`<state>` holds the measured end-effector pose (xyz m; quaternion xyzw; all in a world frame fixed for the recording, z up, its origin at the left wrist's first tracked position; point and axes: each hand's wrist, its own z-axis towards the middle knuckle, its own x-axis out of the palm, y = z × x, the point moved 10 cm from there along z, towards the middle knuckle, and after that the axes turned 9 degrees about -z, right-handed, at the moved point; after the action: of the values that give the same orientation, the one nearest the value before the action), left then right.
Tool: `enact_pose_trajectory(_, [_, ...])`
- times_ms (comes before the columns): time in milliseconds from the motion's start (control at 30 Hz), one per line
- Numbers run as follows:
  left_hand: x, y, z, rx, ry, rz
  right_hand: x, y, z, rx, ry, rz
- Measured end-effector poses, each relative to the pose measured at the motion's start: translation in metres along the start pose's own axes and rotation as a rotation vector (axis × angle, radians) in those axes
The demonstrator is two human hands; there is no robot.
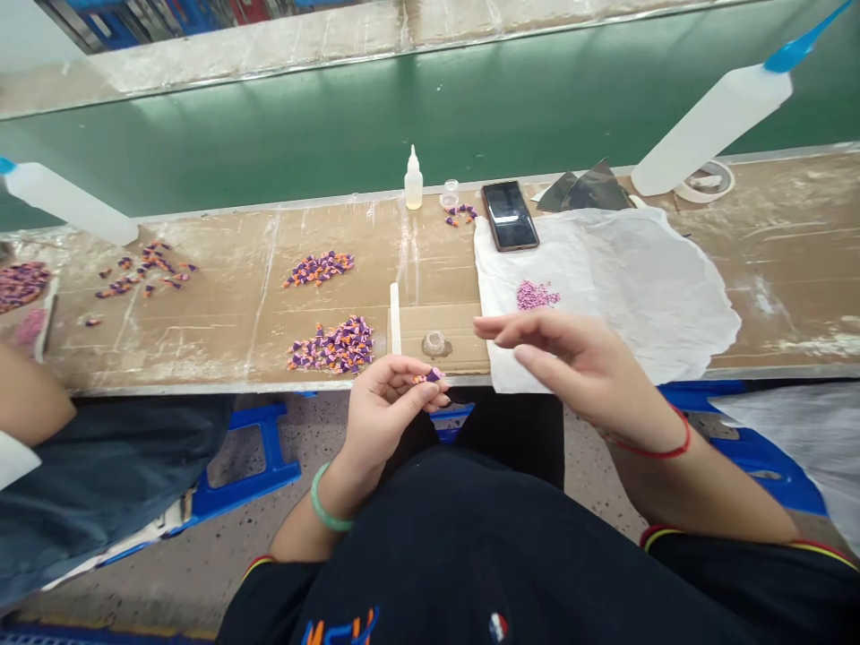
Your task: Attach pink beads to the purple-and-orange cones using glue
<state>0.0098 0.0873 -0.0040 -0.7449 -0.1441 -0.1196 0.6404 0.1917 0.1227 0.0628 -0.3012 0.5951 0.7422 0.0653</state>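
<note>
My left hand (382, 403) pinches a small purple, pink and orange figure-like piece (430, 376) between thumb and fingers at the table's front edge. My right hand (584, 363) hovers over the near left part of a white cloth (645, 287), its fingers stretched and the thumb apart, with nothing visible in it. Just beyond those fingers lies a small heap of pink bits (536, 295). Between my hands, a small round clear cap or dish (434, 342) rests on a piece of cardboard (463, 321). A white stick (395, 318) lies beside the cardboard.
Two heaps of similar pieces, one nearer (336, 345) and one farther (319, 268), lie to the left. Along the back stand a small dropper bottle (413, 182), a phone (511, 215), a tape roll (705, 182) and a large white bottle (716, 125). A co-worker's arm (33, 390) is at left.
</note>
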Motion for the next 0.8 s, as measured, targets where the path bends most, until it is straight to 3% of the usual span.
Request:
enact_pose_trajectory(200, [-0.058, -0.027, 0.04, 0.267, -0.042, 0.607, -0.02, -0.08, -0.017, 0.25, -0.092, -0.048])
enact_pose_trajectory(367, [-0.106, -0.038, 0.08, 0.218, -0.008, 0.988, -0.028, -0.136, -0.032, 0.426, -0.199, -0.011])
enact_pose_trajectory(433, [-0.124, -0.047, 0.096, 0.197, -0.069, 1.034, -0.031, -0.148, -0.036, 0.472, -0.233, 0.023])
enact_pose_trajectory(533, [-0.152, -0.065, 0.125, 0.187, -0.267, 1.094, -0.035, -0.156, -0.038, 0.509, -0.28, 0.079])
enact_pose_trajectory(667, [-0.159, -0.066, 0.166, 0.146, -0.307, 1.212, -0.036, -0.157, -0.036, 0.513, -0.302, 0.119])
enact_pose_trajectory(800, [-0.155, -0.065, 0.18, 0.188, -0.299, 1.21, -0.04, -0.162, -0.04, 0.508, -0.329, 0.112])
